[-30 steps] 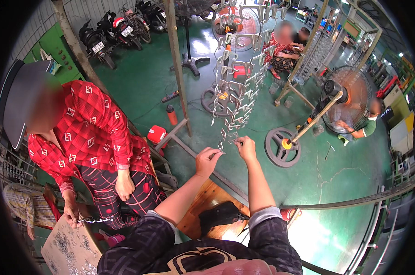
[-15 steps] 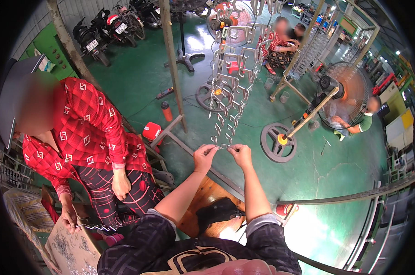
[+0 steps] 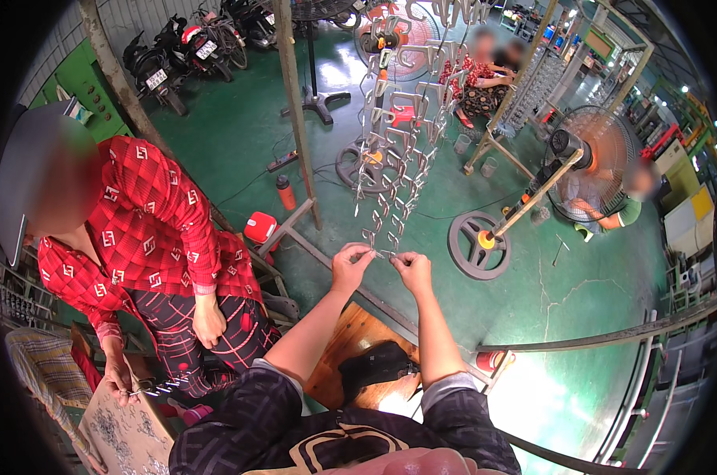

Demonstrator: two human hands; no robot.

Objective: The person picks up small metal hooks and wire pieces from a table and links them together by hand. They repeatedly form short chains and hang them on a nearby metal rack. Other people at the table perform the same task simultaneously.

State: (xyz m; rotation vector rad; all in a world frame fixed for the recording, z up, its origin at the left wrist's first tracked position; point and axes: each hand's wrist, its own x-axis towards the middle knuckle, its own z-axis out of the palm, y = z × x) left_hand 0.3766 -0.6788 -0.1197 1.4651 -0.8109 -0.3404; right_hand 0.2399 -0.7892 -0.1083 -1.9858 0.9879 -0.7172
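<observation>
My left hand and my right hand are close together at the lower end of hanging strings of silver metal hooks. Each hand is closed in a pinch between thumb and fingers. A small metal hook sticks out from my left fingertips toward the right. Between my right fingertips is another small metal piece, its shape partly hidden. Larger angled metal brackets hang higher up on the same strings.
At left a person in a red patterned jacket holds a short string of metal pieces over a cardboard sheet. A metal frame post rises ahead. Fans, a round fan base and a wooden seat surround me.
My hands stay in almost the same pinch. The hanging strings have swayed slightly. The string of metal pieces held by the person at left has shifted a little.
</observation>
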